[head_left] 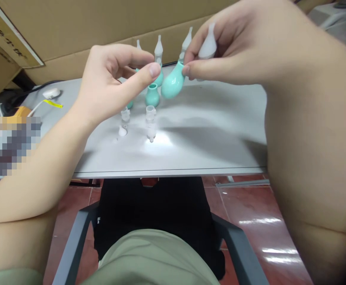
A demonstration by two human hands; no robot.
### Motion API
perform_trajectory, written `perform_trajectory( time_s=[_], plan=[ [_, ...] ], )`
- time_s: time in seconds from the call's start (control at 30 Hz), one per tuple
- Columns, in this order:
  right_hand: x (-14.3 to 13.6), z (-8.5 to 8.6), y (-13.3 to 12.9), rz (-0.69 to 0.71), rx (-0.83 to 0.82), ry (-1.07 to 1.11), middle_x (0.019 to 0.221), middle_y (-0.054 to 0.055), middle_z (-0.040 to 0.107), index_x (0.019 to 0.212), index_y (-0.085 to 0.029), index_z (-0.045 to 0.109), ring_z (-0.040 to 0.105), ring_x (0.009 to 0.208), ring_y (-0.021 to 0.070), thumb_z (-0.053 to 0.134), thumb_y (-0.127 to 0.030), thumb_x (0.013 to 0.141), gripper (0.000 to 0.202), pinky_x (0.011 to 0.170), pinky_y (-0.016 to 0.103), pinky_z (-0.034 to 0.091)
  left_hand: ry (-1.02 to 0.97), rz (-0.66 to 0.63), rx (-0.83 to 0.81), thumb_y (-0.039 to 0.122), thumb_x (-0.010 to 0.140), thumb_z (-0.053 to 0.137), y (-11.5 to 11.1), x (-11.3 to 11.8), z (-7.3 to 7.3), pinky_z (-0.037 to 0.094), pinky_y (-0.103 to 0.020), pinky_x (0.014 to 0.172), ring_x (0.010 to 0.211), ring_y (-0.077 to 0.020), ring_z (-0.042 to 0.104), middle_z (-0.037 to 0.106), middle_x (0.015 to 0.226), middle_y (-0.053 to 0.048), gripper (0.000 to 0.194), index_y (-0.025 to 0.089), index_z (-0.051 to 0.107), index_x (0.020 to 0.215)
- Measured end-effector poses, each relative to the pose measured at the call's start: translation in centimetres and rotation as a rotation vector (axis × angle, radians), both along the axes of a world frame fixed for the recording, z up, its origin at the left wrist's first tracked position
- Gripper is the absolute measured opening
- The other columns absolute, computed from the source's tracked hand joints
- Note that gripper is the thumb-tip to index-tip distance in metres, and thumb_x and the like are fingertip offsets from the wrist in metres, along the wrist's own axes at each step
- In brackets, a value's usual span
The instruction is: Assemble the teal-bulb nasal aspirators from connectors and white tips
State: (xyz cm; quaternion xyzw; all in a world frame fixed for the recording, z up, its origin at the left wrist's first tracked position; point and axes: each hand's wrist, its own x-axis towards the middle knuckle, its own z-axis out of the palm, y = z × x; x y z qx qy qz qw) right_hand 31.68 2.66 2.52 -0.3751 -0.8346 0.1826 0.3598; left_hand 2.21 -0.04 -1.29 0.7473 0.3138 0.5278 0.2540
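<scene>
My right hand (220, 51) pinches the neck of a teal nasal aspirator bulb (173, 82), tilted above the table. A white pointed nozzle (187, 40) rises in line with that neck. Another white nozzle (208, 45) shows between the thumb and fingers of this hand; whether it is held is unclear. My left hand (116, 75) hovers to the left, thumb and fingers slightly apart with nothing visible between them. Just beyond it stands a teal aspirator with a white nozzle (158, 47). Below its thumb sits an open-necked teal bulb (152, 95). Other pieces are partly hidden behind it.
On the grey table (208, 146) lie clear connectors (151, 113) and a small white tip (122, 130). A white plug-like object (51, 93) and a yellow-tagged cable (53, 103) are at the left. Cardboard (96, 23) walls the back. A chair armrest (75, 241) is below.
</scene>
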Motion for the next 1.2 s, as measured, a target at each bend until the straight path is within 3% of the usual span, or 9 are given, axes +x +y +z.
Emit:
perform_trajectory(
  time_s=[0.17, 0.33, 0.43, 0.6, 0.73, 0.87, 1.0, 1.1, 1.2],
  plan=[
    [0.0, -0.5, 1.5, -0.221, -0.004, -0.394, 0.070, -0.005, 0.066, 0.086, -0.024, 0.085, 0.054, 0.070, 0.0167, 0.096, -0.002, 0.099, 0.028, 0.070, 0.039, 0.039, 0.130, 0.047, 0.107, 0.047, 0.102, 0.110, 1.7, -0.5, -1.1, 0.068, -0.043, 0.088, 0.085, -0.0186, 0.077, 0.096, 0.104, 0.002, 0.021, 0.028, 0.102, 0.108],
    [0.2, -0.5, 2.0, -0.264, -0.053, -0.502, 0.065, -0.004, 0.060, 0.080, -0.026, 0.079, 0.050, 0.065, 0.0195, 0.100, -0.010, 0.099, 0.033, 0.068, 0.044, 0.036, 0.123, 0.044, 0.094, 0.065, 0.105, 0.105, 2.4, -0.7, -1.5, 0.057, -0.043, 0.077, 0.080, -0.0178, 0.068, 0.095, 0.100, 0.001, 0.035, 0.030, 0.100, 0.104],
    [0.5, -0.4, 2.0, -0.274, -0.070, -0.518, 0.067, -0.005, 0.061, 0.084, -0.026, 0.084, 0.051, 0.067, 0.0189, 0.101, -0.011, 0.098, 0.026, 0.069, 0.044, 0.036, 0.182, 0.041, 0.066, 0.069, 0.100, 0.106, 2.7, -0.6, -1.6, 0.057, -0.046, 0.084, 0.081, -0.0187, 0.066, 0.094, 0.100, -0.001, 0.043, 0.027, 0.097, 0.102],
    [-0.1, 0.0, 1.0, -0.173, -0.010, -0.164, 0.078, -0.006, 0.072, 0.095, -0.023, 0.088, 0.057, 0.074, 0.0137, 0.100, -0.002, 0.097, 0.025, 0.074, 0.037, 0.040, 0.172, 0.025, 0.022, 0.061, 0.099, 0.106, 2.9, -0.9, -1.9, 0.059, -0.050, 0.089, 0.091, -0.0250, 0.075, 0.096, 0.107, -0.004, 0.034, 0.028, 0.101, 0.107],
    [-1.7, -0.4, 0.1, -0.058, -0.124, -0.030, 0.082, -0.005, 0.076, 0.102, -0.022, 0.086, 0.060, 0.074, 0.0107, 0.098, -0.001, 0.103, 0.024, 0.069, 0.033, 0.040, 0.100, -0.080, -0.007, 0.068, 0.093, 0.112, 2.9, -1.0, -2.1, 0.065, -0.052, 0.096, 0.109, -0.0325, 0.084, 0.098, 0.129, -0.007, 0.057, 0.032, 0.102, 0.136],
    [-2.8, -1.7, -0.1, 0.135, -0.129, 0.040, 0.080, -0.008, 0.069, 0.099, -0.027, 0.071, 0.058, 0.073, 0.0153, 0.117, -0.005, 0.082, 0.053, 0.061, 0.034, 0.036, 0.060, -0.117, -0.071, 0.043, 0.094, 0.115, 2.0, -0.4, -1.5, 0.070, -0.045, 0.090, 0.129, -0.0369, 0.087, 0.096, 0.140, -0.007, 0.058, 0.033, 0.099, 0.149],
    [-2.8, -2.6, -0.1, 0.189, -0.141, 0.034, 0.078, -0.007, 0.064, 0.102, -0.031, 0.059, 0.062, 0.078, 0.0221, 0.119, -0.014, 0.079, 0.066, 0.061, 0.038, 0.033, 0.025, -0.138, -0.105, 0.035, 0.084, 0.117, 1.6, 0.2, -1.2, 0.073, -0.046, 0.086, 0.125, -0.0374, 0.089, 0.098, 0.132, -0.006, 0.061, 0.033, 0.101, 0.143],
    [-2.9, -2.9, 0.0, 0.188, -0.152, 0.011, 0.084, -0.006, 0.074, 0.103, -0.031, 0.055, 0.071, 0.086, 0.0247, 0.122, -0.018, 0.079, 0.072, 0.066, 0.038, 0.039, -0.010, -0.130, -0.165, 0.033, 0.078, 0.119, 1.8, 0.5, -1.6, 0.075, -0.048, 0.088, 0.119, -0.0365, 0.090, 0.099, 0.128, -0.005, 0.069, 0.035, 0.101, 0.144],
    [-3.3, -3.1, -0.1, 0.197, -0.162, 0.030, 0.093, -0.004, 0.082, 0.103, -0.031, 0.054, 0.078, 0.093, 0.0256, 0.122, -0.018, 0.081, 0.073, 0.069, 0.038, 0.043, -0.059, -0.125, -0.190, 0.032, 0.074, 0.119, 1.7, 0.9, -1.7, 0.075, -0.048, 0.084, 0.097, -0.0315, 0.088, 0.098, 0.108, -0.001, 0.068, 0.035, 0.102, 0.139]
  ],
)
